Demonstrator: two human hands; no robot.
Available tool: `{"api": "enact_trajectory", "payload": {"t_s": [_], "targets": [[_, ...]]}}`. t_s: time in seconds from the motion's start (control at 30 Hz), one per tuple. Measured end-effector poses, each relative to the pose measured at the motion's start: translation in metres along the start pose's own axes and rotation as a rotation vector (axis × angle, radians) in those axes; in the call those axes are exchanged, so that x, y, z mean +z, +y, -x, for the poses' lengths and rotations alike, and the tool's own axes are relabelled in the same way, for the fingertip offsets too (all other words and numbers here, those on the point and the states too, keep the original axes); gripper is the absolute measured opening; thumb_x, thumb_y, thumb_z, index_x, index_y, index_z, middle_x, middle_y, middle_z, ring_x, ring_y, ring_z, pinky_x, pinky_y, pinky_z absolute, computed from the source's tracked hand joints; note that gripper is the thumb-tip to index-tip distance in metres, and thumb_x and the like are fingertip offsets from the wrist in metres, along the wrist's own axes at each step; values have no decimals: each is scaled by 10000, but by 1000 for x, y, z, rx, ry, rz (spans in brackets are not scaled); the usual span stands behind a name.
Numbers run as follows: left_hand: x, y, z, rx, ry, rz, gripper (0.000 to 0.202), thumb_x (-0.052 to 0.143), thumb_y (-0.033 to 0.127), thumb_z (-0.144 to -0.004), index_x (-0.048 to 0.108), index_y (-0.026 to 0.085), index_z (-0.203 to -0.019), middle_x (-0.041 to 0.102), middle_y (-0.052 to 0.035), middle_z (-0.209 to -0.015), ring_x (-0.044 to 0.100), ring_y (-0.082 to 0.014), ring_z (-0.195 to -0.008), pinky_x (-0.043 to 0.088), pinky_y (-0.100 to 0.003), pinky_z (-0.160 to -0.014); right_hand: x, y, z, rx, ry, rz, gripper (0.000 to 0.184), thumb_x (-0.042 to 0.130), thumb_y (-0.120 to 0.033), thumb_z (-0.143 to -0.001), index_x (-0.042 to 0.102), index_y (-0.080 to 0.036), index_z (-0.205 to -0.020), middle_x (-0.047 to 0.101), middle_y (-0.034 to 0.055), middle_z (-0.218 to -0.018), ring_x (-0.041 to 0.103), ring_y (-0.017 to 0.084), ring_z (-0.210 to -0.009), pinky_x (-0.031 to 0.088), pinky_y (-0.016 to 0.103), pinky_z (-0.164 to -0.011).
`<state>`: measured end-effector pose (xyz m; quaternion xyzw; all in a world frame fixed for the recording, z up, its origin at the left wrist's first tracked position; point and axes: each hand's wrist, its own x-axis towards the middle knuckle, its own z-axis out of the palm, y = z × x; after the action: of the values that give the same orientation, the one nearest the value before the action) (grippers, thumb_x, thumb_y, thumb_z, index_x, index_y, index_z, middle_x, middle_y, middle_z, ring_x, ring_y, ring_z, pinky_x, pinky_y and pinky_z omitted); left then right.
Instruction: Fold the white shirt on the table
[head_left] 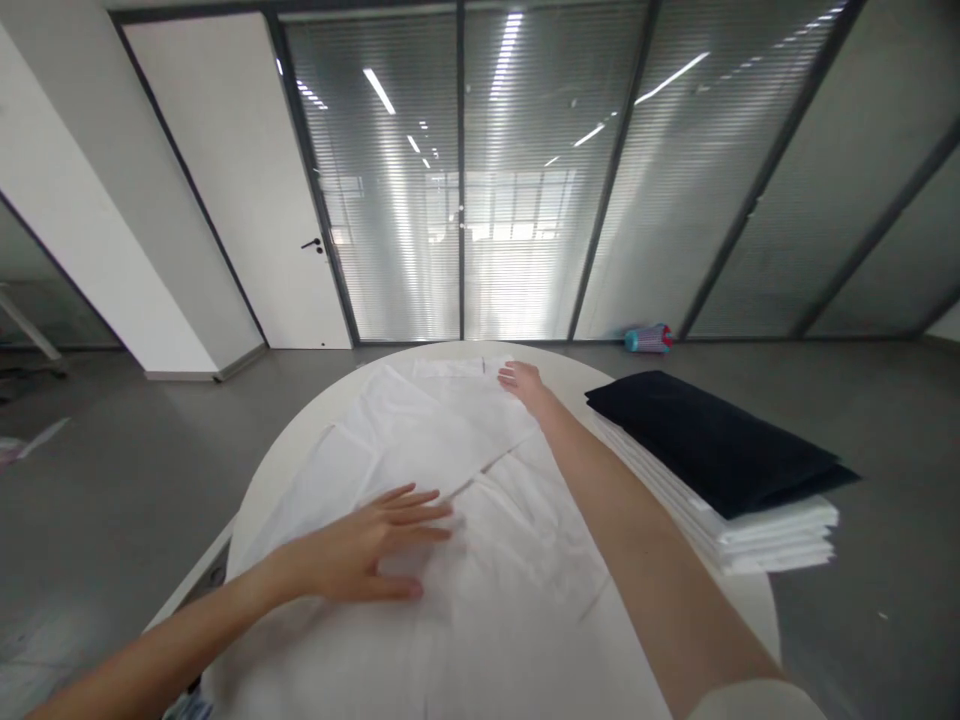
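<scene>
A white garment [465, 520] lies spread over a white table [262, 480], with one part folded across it. My left hand [375, 545] rests flat on the cloth near the middle, fingers spread and pointing right. My right hand [525, 383] reaches to the far end of the garment and presses flat on its top edge. Neither hand grips anything.
A stack of folded white cloths topped by a folded dark one [712, 440] sits on the table's right side. A pink and teal bottle [649, 338] lies on the grey floor by the glass wall. A white door [247, 190] stands at the back left.
</scene>
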<state>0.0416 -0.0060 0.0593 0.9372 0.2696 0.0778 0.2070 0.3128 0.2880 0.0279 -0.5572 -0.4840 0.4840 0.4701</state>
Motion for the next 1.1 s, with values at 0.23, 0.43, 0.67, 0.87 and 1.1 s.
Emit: {"api": "enact_trajectory", "payload": {"t_s": [0.23, 0.43, 0.67, 0.87, 1.1], "targets": [[49, 35, 21, 26, -55, -129, 736, 521, 559, -950, 220, 315, -1576, 183, -51, -1640, 110, -316, -1515, 59, -554, -1222, -30, 20, 113, -123, -248, 283, 153, 679, -252, -869, 720, -162, -985, 710, 123, -1165, 648, 248, -1112, 457, 411, -1046], [58, 20, 10, 60, 17, -162, 720, 546, 547, -940, 256, 337, -1564, 234, -45, -1628, 163, -307, -1508, 75, -528, -1227, -69, 58, 214, -640, -566, 962, 638, 483, -557, -956, 476, -188, -1476, 296, 124, -1599, 236, 283, -1492, 193, 463, -1218], [59, 10, -11, 19, 30, -225, 654, 510, 528, -965, 295, 333, -1552, 250, -41, -1622, 158, -292, -1510, 96, -534, -1225, -75, 62, 205, -718, -456, 1129, 567, 429, -499, -986, 541, -160, -1426, 401, 142, -1543, 358, 288, -1439, 263, 450, -1194], [50, 16, 28, 6, 101, -211, 547, 499, 449, -993, 405, 290, -1509, 377, -63, -1571, 322, -260, -1463, 233, -486, -1213, -94, 58, 235, -725, -293, 1153, 470, 420, -385, -992, 577, -156, -1371, 545, 155, -1426, 504, 274, -1320, 374, 436, -1121], [53, 5, 143, -267, 304, -121, 430, 513, 392, -987, 561, 284, -1400, 455, -61, -1524, 456, -257, -1383, 414, -435, -1128, -165, 63, 304, -565, -28, 1321, 390, 467, -348, -949, 639, -114, -1210, 634, 175, -1184, 604, 298, -1117, 435, 412, -1014]]}}
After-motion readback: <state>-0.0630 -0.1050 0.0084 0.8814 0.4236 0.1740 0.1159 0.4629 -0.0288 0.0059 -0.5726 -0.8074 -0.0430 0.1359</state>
